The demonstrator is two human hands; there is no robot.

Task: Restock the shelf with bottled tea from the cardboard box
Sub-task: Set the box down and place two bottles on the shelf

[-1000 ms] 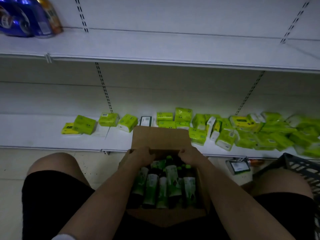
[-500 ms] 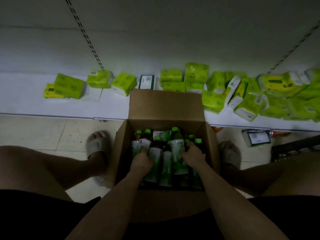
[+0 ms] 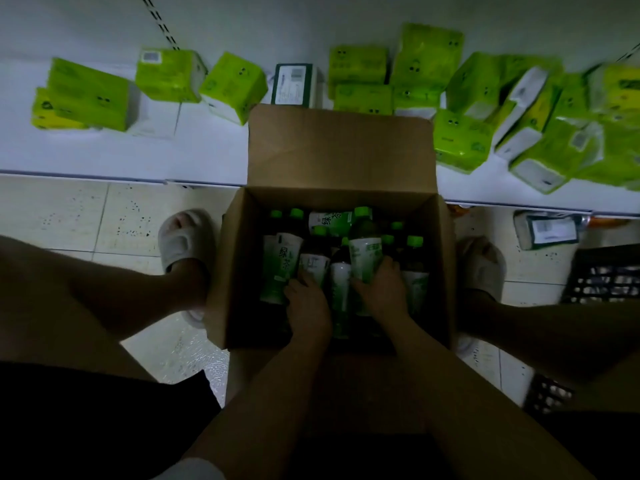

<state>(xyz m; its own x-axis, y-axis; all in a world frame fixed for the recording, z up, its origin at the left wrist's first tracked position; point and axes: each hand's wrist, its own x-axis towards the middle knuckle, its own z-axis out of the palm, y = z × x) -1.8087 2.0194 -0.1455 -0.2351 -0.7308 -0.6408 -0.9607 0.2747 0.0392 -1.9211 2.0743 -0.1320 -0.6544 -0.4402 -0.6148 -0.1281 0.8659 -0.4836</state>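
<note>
While both hands reach down into the open brown cardboard box [image 3: 341, 154] standing on the tiled floor against the low white shelf [image 3: 104, 157], the right hand [image 3: 381, 292] has its fingers [image 3: 388, 266] curled round a green-capped tea bottle with a white and green label [image 3: 363, 247], raised above its neighbours. The left hand [image 3: 306, 306] sits among the other bottles [image 3: 280, 268] just left of those fingers, its own fingers bent onto one, though the grip cannot be told. Beyond the fingertips, lime-green tissue packs [image 3: 426, 60] lie scattered on the shelf.

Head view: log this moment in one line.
stage: picking | left hand: grips bottle | right hand: grips bottle | cardboard box: open | shelf: no tea
</note>
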